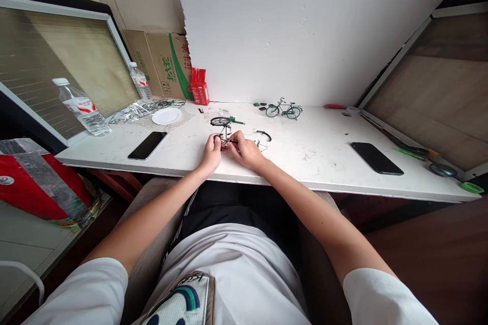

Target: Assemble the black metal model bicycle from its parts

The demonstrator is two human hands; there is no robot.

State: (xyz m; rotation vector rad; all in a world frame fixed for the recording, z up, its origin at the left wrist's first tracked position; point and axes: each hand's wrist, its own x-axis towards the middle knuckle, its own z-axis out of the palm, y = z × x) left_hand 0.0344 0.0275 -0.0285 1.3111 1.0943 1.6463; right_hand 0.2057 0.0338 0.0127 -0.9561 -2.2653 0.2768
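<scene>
Near the front edge of the white table [183, 155], my left hand [212, 152] and my right hand [246, 150] meet over a small black model bicycle frame [226, 132]. My left fingers close round its near end. The right fingertips pinch the same end from the other side; small details between the fingers are hidden. A black spoked model wheel [220, 121] sits at the frame's far end, beside a green plastic part [236, 121]. To the right of my hands lies a curved black part [264, 135]. Farther back stands a green model bicycle [284, 109].
A white plate [166, 116] and sprues [133, 110] lie at the back left, near two water bottles [84, 106]. Phones lie at left [148, 145] and right [376, 158]. A red box [200, 87] and cardboard box [162, 63] stand behind.
</scene>
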